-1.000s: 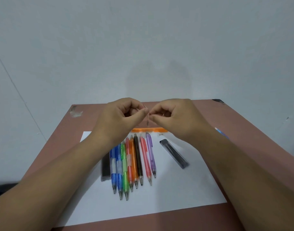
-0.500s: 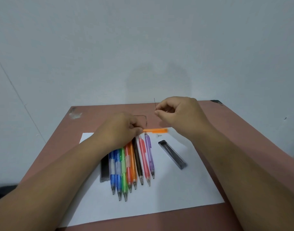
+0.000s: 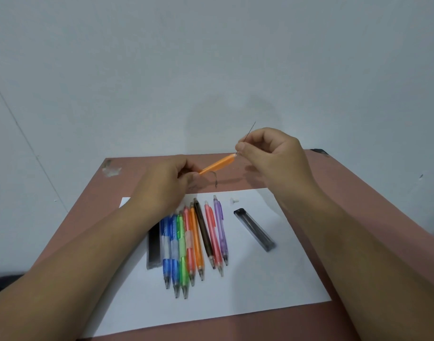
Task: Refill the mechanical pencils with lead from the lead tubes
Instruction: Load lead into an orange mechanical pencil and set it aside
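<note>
My left hand [image 3: 165, 185] grips an orange mechanical pencil [image 3: 217, 164] above the table, its open back end tilted up to the right. My right hand [image 3: 267, 153] pinches a thin lead [image 3: 249, 132] whose lower tip meets that back end. Several coloured mechanical pencils [image 3: 198, 239] lie side by side on a white paper sheet [image 3: 272, 286], tips toward me. An open dark lead tube [image 3: 254, 228] lies to their right, another dark lead tube [image 3: 154, 249] to their left. A small white eraser cap [image 3: 234, 200] rests on the sheet near the purple pencil.
The brown table [image 3: 358, 193] ends at a pale wall [image 3: 211, 70] behind. A scuffed patch [image 3: 111, 168] marks the table's far left corner. A dark curved mark [image 3: 214, 178] shows on the table under the held pencil.
My left hand went down to the sheet, picked up the orange pencil and raised it. My right hand lifted the lead and brought its tip to the pencil's back end.
</note>
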The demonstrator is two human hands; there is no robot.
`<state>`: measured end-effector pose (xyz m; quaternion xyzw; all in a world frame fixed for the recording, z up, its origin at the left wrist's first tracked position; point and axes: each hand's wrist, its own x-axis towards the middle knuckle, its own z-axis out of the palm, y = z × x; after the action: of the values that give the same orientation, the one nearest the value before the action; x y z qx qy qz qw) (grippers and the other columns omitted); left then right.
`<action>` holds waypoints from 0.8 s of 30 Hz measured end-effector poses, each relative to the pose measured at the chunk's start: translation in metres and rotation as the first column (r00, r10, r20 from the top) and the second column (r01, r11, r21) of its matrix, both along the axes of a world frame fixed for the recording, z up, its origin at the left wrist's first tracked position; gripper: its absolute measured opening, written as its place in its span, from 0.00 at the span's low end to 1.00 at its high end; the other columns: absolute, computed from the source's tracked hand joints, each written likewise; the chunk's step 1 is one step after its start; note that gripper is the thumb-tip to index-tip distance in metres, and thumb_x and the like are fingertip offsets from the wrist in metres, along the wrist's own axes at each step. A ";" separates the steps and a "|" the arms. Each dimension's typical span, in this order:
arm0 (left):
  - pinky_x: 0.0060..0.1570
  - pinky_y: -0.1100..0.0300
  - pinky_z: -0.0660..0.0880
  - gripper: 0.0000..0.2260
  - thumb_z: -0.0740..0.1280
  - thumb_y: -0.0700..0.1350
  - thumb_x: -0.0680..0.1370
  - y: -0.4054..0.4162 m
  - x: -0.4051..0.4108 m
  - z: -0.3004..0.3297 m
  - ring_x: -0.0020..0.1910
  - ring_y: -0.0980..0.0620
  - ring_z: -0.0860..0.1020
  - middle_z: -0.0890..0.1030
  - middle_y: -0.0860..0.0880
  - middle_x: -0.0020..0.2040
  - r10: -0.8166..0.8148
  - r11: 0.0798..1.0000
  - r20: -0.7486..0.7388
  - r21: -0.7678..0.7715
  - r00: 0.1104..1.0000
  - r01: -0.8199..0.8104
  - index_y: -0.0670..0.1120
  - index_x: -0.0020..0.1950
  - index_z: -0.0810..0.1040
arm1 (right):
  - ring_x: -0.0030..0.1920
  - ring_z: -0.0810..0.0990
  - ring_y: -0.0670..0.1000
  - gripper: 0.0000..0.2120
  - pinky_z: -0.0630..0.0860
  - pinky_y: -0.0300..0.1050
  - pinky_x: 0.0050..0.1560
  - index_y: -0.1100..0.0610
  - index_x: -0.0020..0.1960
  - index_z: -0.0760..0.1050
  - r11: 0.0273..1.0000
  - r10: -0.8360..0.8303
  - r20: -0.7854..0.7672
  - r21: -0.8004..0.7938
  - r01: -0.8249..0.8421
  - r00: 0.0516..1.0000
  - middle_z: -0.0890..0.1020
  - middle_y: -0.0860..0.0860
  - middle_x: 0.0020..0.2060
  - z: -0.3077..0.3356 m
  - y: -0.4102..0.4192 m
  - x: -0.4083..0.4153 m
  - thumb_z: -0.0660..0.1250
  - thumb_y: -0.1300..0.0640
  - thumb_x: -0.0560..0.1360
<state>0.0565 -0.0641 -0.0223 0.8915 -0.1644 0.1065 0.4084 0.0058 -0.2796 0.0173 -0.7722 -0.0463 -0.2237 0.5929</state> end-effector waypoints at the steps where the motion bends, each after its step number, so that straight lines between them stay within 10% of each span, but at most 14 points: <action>1: 0.41 0.61 0.73 0.06 0.68 0.47 0.81 0.000 0.000 0.000 0.44 0.61 0.78 0.82 0.60 0.42 -0.004 1.000 0.014 -0.016 1.000 0.004 0.58 0.47 0.80 | 0.47 0.86 0.51 0.01 0.85 0.61 0.47 0.47 0.45 0.83 0.998 0.016 -0.011 0.063 -0.015 1.000 0.87 0.49 0.43 0.001 0.001 0.000 0.74 0.52 0.76; 9: 0.42 0.61 0.74 0.06 0.69 0.46 0.81 0.000 -0.003 0.001 0.44 0.60 0.78 0.81 0.59 0.42 -0.026 0.997 0.065 -0.072 0.998 0.031 0.57 0.48 0.80 | 0.49 0.88 0.56 0.01 0.85 0.51 0.44 0.56 0.49 0.80 0.939 0.195 0.066 0.274 -0.206 0.978 0.88 0.56 0.45 0.003 0.005 -0.004 0.70 0.59 0.80; 15: 0.43 0.61 0.75 0.07 0.69 0.45 0.81 -0.001 -0.005 0.003 0.45 0.59 0.78 0.81 0.58 0.43 -0.047 0.997 0.069 -0.066 0.997 0.051 0.58 0.47 0.79 | 0.48 0.88 0.55 0.01 0.80 0.73 0.51 0.57 0.50 0.80 0.954 0.180 0.073 0.232 -0.193 0.981 0.88 0.55 0.44 0.003 0.009 -0.007 0.71 0.60 0.79; 24: 0.41 0.65 0.71 0.08 0.68 0.46 0.81 -0.002 -0.008 0.004 0.45 0.61 0.78 0.81 0.59 0.43 -0.044 0.998 0.067 -0.036 0.997 0.046 0.60 0.47 0.79 | 0.48 0.88 0.55 0.01 0.85 0.51 0.45 0.57 0.50 0.81 0.953 0.185 0.104 0.222 -0.204 0.977 0.88 0.56 0.44 0.001 0.007 -0.005 0.71 0.60 0.79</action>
<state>0.0484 -0.0665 -0.0182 0.8759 -0.1958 0.1298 0.4215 0.0007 -0.2721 0.0186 -0.6796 -0.1199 -0.1995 0.6957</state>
